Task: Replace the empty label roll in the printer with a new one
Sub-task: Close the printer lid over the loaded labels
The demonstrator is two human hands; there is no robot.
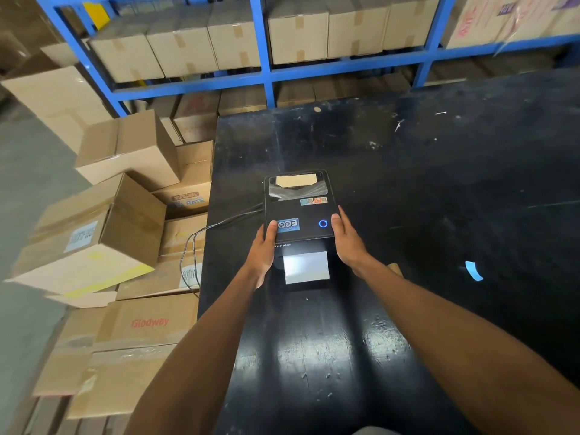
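Observation:
A black label printer (299,211) sits on the black table (423,183) near its left edge, lid down. A blue ring light glows on the lid, and a clear window at the back shows a brownish roll inside. A white label (306,266) sticks out of the front slot. My left hand (263,249) grips the printer's left side with the thumb on the lid. My right hand (346,238) presses against the right side, thumb on the lid's edge.
Black cables (201,243) run from the printer's left side down over the table edge. Stacked cardboard boxes (103,240) crowd the floor to the left. Blue shelving (266,58) with boxes stands behind the table. A blue scrap (474,270) lies on the table at right.

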